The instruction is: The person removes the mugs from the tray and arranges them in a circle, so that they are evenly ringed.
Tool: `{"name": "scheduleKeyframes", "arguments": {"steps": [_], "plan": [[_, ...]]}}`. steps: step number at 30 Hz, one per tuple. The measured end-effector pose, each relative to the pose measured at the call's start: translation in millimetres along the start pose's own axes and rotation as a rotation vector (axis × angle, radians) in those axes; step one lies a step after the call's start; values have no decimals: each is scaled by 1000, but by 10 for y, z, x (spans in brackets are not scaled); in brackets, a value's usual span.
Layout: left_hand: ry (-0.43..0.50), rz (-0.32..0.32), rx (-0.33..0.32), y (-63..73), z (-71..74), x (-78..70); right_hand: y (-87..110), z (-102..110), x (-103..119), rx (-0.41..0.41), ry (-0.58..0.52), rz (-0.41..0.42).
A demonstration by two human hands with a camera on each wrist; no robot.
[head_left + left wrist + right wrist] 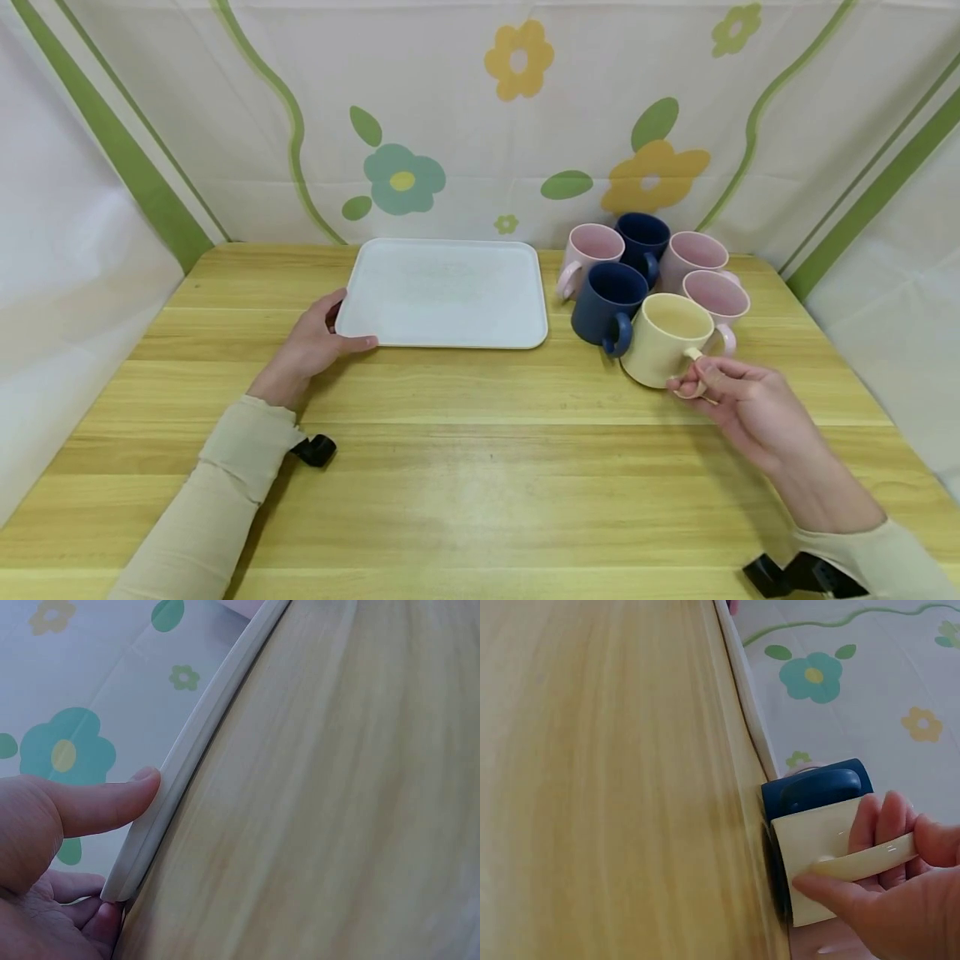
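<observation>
A white rectangular tray (450,292) lies flat on the table. My left hand (307,343) holds it by the near left corner; in the left wrist view, the thumb (105,806) lies against the rim (187,742) and the other fingers bend round the corner. My right hand (761,408) grips a pale yellow mug (652,350) by its handle, which shows between thumb and fingers in the right wrist view. The mug stands upright at the front of a group of mugs. Whether its base touches the table I cannot tell.
Behind the yellow mug cluster two dark blue mugs (603,308) and three pink mugs (693,258), close together, right of the tray. A flowered white curtain (450,108) hangs behind the wooden table (480,483). The nearer blue mug's handle (618,335) sits beside the yellow mug.
</observation>
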State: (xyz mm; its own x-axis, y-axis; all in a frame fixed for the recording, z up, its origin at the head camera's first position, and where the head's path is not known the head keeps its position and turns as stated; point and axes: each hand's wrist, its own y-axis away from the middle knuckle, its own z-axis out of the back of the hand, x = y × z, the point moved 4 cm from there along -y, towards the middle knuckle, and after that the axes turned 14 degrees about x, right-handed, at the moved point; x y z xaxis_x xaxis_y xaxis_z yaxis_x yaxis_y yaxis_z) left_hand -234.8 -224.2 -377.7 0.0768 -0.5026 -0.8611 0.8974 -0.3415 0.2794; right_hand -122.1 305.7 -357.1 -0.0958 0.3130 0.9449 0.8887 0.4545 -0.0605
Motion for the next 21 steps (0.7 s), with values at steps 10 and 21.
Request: {"name": "scheduleKeyframes", "arguments": {"steps": [10, 21], "plan": [[17, 19, -2, 46, -7, 31, -20, 23, -22, -17, 92, -144], [-54, -10, -5, -5, -45, -91, 13, 62, 400, -244, 925, -410]]}}
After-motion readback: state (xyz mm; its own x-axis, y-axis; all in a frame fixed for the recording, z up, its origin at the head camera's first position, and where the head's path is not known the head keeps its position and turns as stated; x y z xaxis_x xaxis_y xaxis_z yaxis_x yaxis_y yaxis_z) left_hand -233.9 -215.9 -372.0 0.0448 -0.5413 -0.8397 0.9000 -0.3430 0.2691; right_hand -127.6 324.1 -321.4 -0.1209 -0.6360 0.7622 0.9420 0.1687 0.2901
